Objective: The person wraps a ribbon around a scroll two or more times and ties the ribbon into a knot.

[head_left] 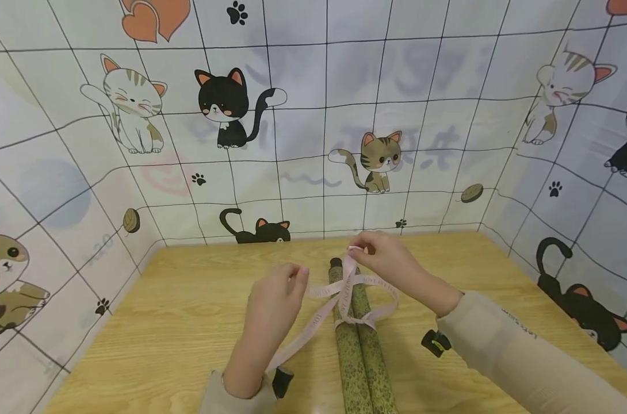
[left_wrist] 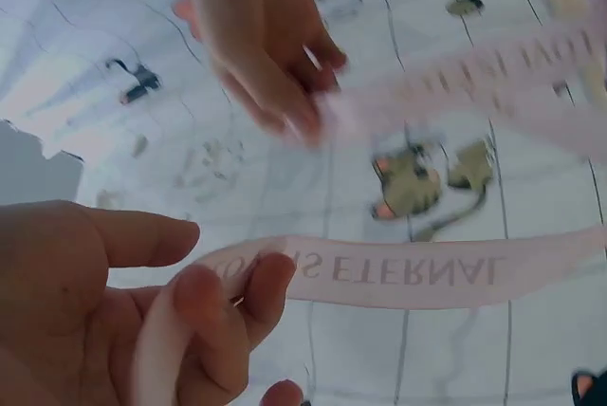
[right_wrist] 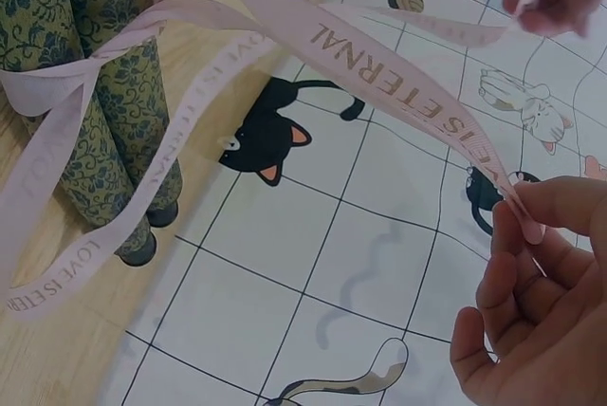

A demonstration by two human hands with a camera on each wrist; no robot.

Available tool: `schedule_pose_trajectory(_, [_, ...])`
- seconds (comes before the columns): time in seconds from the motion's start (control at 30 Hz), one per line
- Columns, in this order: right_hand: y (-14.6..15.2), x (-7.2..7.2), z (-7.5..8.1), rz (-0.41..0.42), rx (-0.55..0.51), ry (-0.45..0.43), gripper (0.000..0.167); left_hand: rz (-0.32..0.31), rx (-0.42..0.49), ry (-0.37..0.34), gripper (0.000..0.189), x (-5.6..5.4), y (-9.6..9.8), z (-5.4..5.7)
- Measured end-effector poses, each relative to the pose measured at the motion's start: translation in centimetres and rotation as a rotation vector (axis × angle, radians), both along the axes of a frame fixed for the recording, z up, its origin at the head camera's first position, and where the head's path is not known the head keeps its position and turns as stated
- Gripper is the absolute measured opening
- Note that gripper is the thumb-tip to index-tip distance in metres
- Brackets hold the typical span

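Two long rolls (head_left: pixel 352 362) in green-gold floral covering lie side by side on the table, with dark knobs at their far ends. A pale pink printed ribbon (head_left: pixel 313 326) is tied around both, with loops and loose lengths rising above the knot. My right hand (head_left: pixel 388 257) pinches one length above the rolls; in the right wrist view, thumb and fingertips (right_wrist: pixel 520 212) hold its narrow end. To the left of the rolls, my left hand (head_left: pixel 274 302) holds another stretch of ribbon (left_wrist: pixel 398 273), which passes over its curled fingers and trails down past the palm.
The light wooden table (head_left: pixel 179 333) meets a white grid-patterned backdrop (head_left: pixel 303 132) with printed cartoon cats at the back and sides. Small dark devices are at both wrists, one near the right sleeve (head_left: pixel 505 345).
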State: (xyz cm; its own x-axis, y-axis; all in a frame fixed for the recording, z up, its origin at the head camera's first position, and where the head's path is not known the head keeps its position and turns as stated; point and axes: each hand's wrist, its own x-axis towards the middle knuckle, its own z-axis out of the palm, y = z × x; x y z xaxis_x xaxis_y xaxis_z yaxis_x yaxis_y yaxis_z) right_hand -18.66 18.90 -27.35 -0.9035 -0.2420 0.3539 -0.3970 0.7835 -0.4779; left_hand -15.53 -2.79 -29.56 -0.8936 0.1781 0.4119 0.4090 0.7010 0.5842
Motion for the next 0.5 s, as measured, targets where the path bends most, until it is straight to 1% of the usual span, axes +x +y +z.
schedule_pose_trajectory(0.07, [0.0,0.0,0.0,-0.003,0.000,0.008,0.015,-0.082,-0.014,0.028,0.034,1.1,0.8,0.0])
schedule_pose_trajectory(0.13, [0.0,0.1,-0.1,-0.006,-0.001,0.009,0.015,-0.181,-0.050,0.063,0.033,2.2,1.8,-0.2])
schedule_pose_trajectory(0.23, [0.0,0.2,-0.1,-0.005,-0.004,0.002,0.015,-0.316,-0.144,0.146,0.031,3.7,3.6,-1.0])
schedule_pose_trajectory(0.3, [0.0,0.3,0.0,0.000,-0.004,-0.005,0.014,-0.400,-0.222,0.178,0.029,4.5,5.0,-1.7])
schedule_pose_trajectory(0.37, [0.1,0.5,0.1,0.008,-0.001,-0.017,0.013,-0.481,-0.302,0.195,0.028,5.1,6.2,-2.5])
schedule_pose_trajectory(0.4, [0.1,0.5,0.2,0.014,0.002,-0.023,0.013,-0.522,-0.331,0.206,0.028,5.2,6.8,-3.1])
schedule_pose_trajectory(0.43, [0.1,0.6,0.3,0.021,0.005,-0.028,0.012,-0.567,-0.341,0.227,0.026,5.2,7.4,-3.7])
schedule_pose_trajectory(0.47, [0.1,0.7,0.4,0.030,0.011,-0.036,0.012,-0.617,-0.360,0.217,0.026,5.1,7.8,-4.3])
schedule_pose_trajectory(0.5, [0.1,0.8,0.5,0.040,0.014,-0.046,0.012,-0.662,-0.382,0.233,0.025,4.9,8.2,-4.9])
